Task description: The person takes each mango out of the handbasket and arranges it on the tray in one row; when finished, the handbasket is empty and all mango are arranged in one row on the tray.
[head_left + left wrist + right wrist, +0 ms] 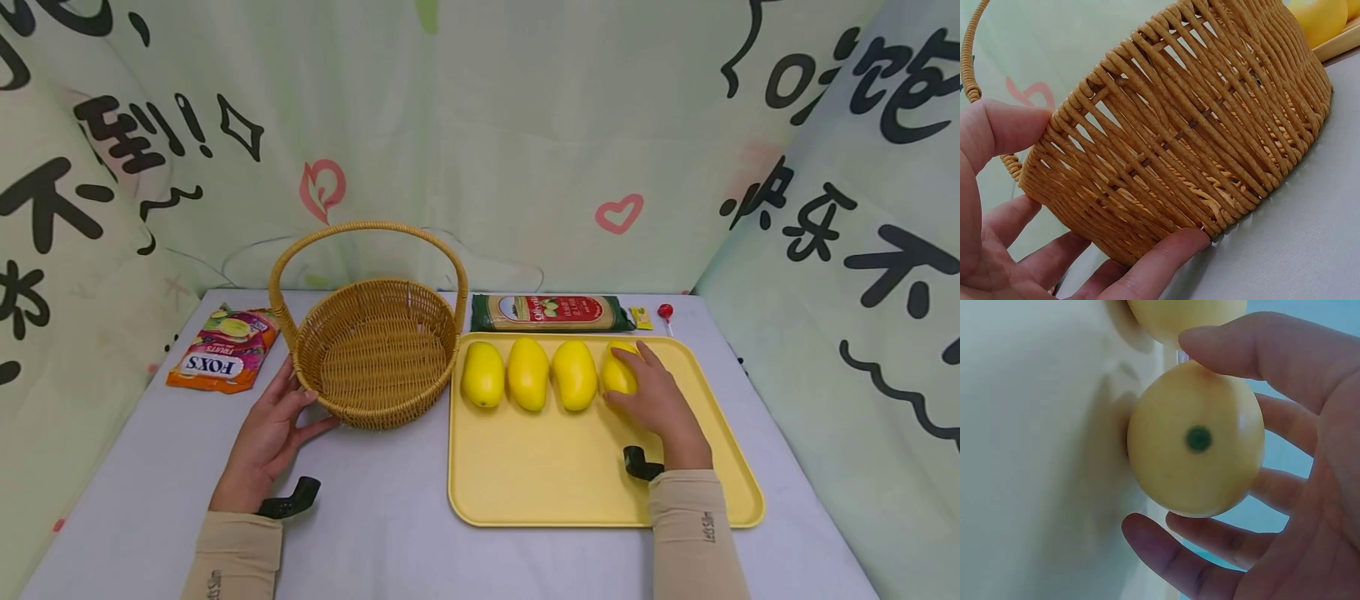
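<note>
My left hand (272, 433) holds the outer side of a brown wicker basket (378, 408) by its rim and wall, with spread fingers reaching low on the weave in the left wrist view (1147, 125). The basket stands on the table with its handle up. Over the yellow tray (540, 475), my right hand (660, 408) grips the rightmost yellow mango (619, 375), thumb on one side and curved fingers around the other. A green spot marks that mango's (1197, 469) near end. Left of it several more mangoes (528, 373) lie in a row on the tray.
An orange and purple candy bag (225, 350) lies left of the basket. Behind the tray are a green-wrapped pasta pack (551, 312), a small yellow packet (641, 317) and a red lollipop (665, 311). Printed curtains surround the white table (360, 533).
</note>
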